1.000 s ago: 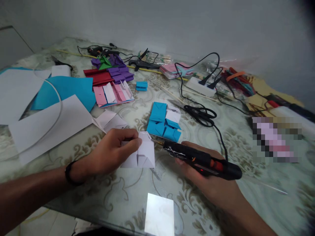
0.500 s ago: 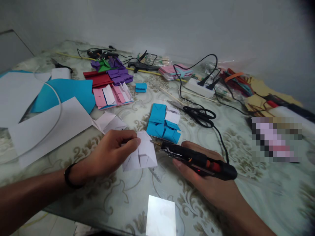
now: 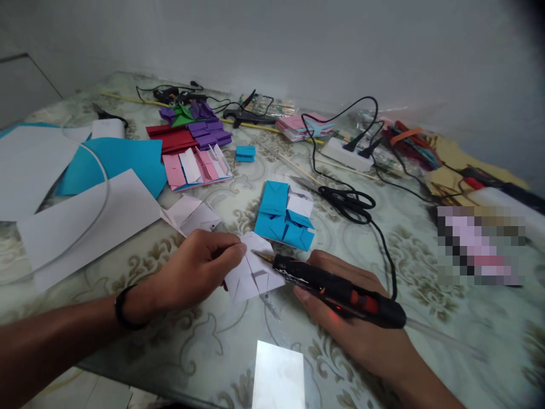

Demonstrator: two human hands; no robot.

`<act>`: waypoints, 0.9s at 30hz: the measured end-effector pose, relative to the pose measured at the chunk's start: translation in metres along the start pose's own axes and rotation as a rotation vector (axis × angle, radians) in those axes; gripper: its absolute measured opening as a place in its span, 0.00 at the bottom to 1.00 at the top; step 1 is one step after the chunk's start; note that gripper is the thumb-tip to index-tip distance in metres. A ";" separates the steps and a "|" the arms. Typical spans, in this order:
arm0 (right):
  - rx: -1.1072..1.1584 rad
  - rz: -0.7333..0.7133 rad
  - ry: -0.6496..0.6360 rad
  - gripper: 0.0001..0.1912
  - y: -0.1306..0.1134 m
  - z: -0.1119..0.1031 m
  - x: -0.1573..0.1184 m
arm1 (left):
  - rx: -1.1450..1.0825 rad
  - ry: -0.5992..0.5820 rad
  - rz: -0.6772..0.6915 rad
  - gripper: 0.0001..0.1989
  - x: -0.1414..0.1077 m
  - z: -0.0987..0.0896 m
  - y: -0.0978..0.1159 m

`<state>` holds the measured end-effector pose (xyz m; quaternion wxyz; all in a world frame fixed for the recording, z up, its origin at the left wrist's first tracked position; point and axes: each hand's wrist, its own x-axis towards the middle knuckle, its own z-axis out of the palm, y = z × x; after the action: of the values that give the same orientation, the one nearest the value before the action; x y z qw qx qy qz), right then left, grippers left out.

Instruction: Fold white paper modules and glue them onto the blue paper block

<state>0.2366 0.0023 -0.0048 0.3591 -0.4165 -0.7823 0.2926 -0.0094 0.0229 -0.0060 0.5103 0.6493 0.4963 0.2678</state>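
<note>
Currently left hand [image 3: 198, 270] pinches the folded white paper [image 3: 249, 278] between thumb and fingers, just short of the blue folded paper [image 3: 272, 199]. Right hand [image 3: 361, 335] is wrapped around the glue gun [image 3: 336, 289], nozzle over the white paper; can't tell if touching. Scissors [image 3: 347, 201] lie beyond, right of the blue piece.

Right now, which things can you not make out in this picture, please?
In the head view:
- Folded white paper: upper left part hidden by the left hand.
- Right hand: partly hidden behind the black glue gun.
- Glue gun's tip: too small to tell if it touches the paper.
- Bright rectangle: cut off by the bottom edge.
- Pixelated thing at right: details blurred by the mosaic.
</note>
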 end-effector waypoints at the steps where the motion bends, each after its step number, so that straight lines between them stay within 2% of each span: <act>1: 0.000 0.002 0.002 0.16 0.000 0.000 -0.001 | -0.006 -0.004 -0.001 0.19 0.000 0.000 0.000; 13: -0.012 0.002 -0.039 0.14 0.003 0.002 -0.003 | 0.004 -0.048 0.029 0.21 -0.002 0.002 -0.001; 27: -0.038 0.025 -0.034 0.16 0.004 0.002 -0.002 | 0.048 -0.046 0.050 0.20 -0.003 0.001 -0.003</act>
<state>0.2372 0.0020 -0.0099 0.3342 -0.4278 -0.7884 0.2893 -0.0108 0.0201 -0.0081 0.4990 0.6795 0.4743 0.2535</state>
